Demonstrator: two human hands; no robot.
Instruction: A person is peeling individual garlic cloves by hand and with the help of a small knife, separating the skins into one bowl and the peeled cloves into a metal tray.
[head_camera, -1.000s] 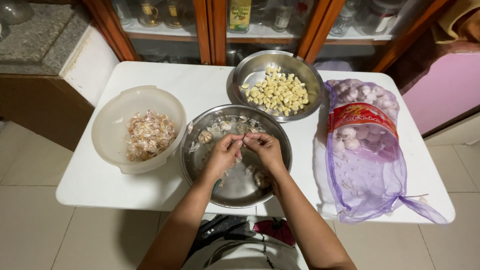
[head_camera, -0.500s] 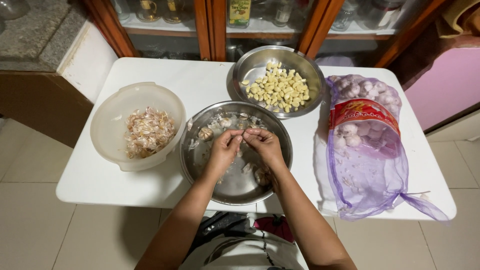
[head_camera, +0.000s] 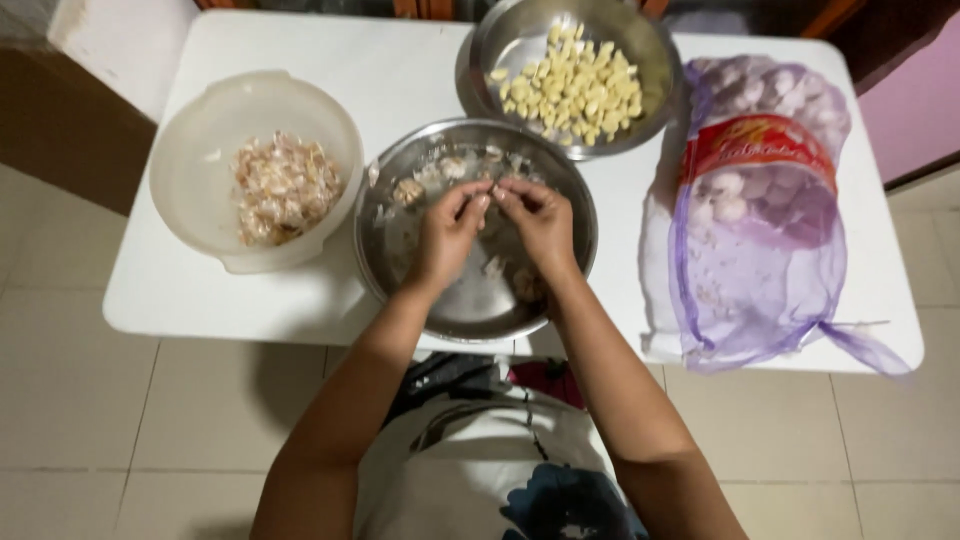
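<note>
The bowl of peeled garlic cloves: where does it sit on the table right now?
In the head view the metal bowl of peeled cloves sits at the table's far edge, right of centre, just beyond the metal bowl under the hands and left of the purple mesh bag.

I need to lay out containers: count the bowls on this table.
3: a pale plastic bowl at left, a steel bowl under both hands, and another steel bowl behind it holding peeled cloves.

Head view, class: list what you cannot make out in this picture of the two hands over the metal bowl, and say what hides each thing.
- What the left hand and right hand pinch between them: too small, covered by the fingertips.
- Part of the near metal bowl floor: hidden under both hands.
- Far bowl of peeled cloves: its rim is cut by the top edge.
- Contents of the mesh sack: blurred by the netting.
</note>
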